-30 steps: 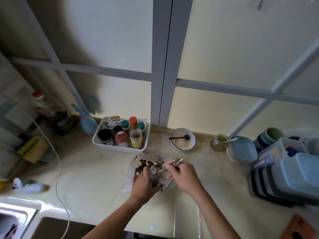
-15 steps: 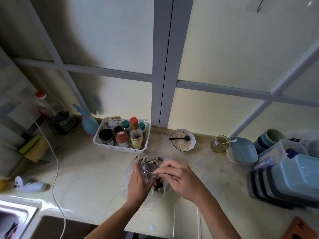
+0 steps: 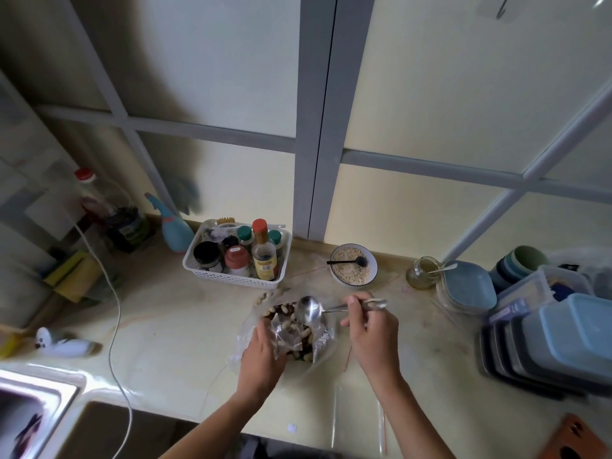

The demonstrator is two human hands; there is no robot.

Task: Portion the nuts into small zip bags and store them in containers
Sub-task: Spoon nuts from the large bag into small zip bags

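Observation:
A large clear plastic bag of mixed nuts [image 3: 281, 314] lies open on the counter in front of me. My left hand [image 3: 261, 354] grips a small clear zip bag [image 3: 291, 336] over the nuts, with pale and dark nuts inside it. My right hand [image 3: 369, 329] holds a metal spoon [image 3: 309, 309] by its handle, the bowl raised just above the small bag's mouth and looking empty. Stacked plastic containers with blue lids [image 3: 563, 339] stand at the right. More empty zip bags [image 3: 359, 422] lie flat near the counter's front edge.
A white basket of spice bottles [image 3: 231, 279] sits behind the nuts. Beside it are a bowl of oats with a black spoon [image 3: 352, 265] and a small glass jar [image 3: 422, 273]. A sink [image 3: 36, 415] and a white cable [image 3: 112, 313] are at the left.
My right hand has drawn back to the right and lifted the spoon clear, its bowl now over the small bag. My left hand stayed on the small bag.

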